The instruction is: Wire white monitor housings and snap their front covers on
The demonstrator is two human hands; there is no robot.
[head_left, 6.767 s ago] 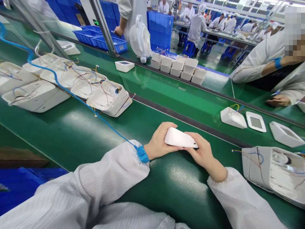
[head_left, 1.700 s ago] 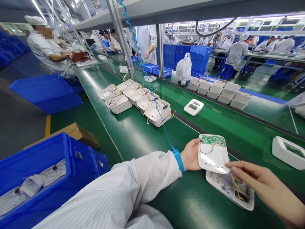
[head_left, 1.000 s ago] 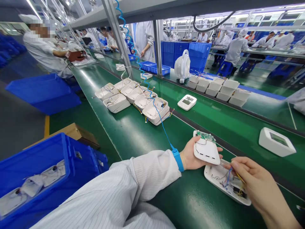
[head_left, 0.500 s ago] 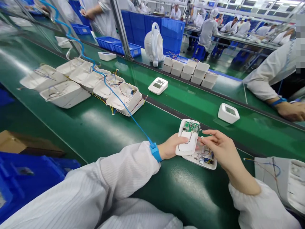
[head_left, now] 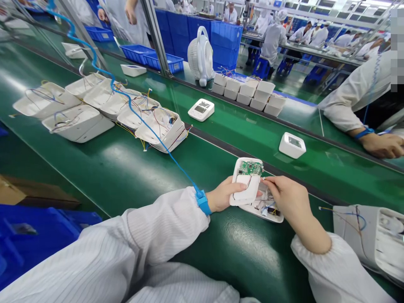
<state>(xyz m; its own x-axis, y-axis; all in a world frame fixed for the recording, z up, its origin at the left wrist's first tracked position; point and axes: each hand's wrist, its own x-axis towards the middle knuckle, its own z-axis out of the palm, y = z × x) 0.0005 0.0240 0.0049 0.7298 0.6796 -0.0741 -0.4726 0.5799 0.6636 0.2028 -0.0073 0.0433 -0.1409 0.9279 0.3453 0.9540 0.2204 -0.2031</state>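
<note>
Panel: a flat white plastic panel [head_left: 249, 190] with rounded corners is gripped at its left edge by the left hand [head_left: 222, 194], the thumb pressed on its smooth inner face.
Circuit board: a green rectangle [head_left: 251, 168], dotted with small parts, is mounted at the panel's far end, beyond the left thumb.
Plug: a tiny white plug [head_left: 263, 179] is pinched by the right hand [head_left: 290, 195] beside the board; whether it is seated cannot be told.
Shell: a shallow white shell [head_left: 259, 210] with thin coloured wires is set between the hands, partly covered by the panel.
Strap: the left wrist is circled by a blue strap [head_left: 203, 203]; a blue cord [head_left: 150, 127] is attached.
Bench: light is reflected by the glossy green bench [head_left: 132, 181].
Left of the hands: rounded, wired white housings [head_left: 164, 130] are stacked.
Right of the hands: a deep white housing [head_left: 355, 229] is placed.
Room: beyond the hands, a white fan [head_left: 201, 57], blue crates [head_left: 225, 46] and white-coated people [head_left: 274, 40] are seen.
</note>
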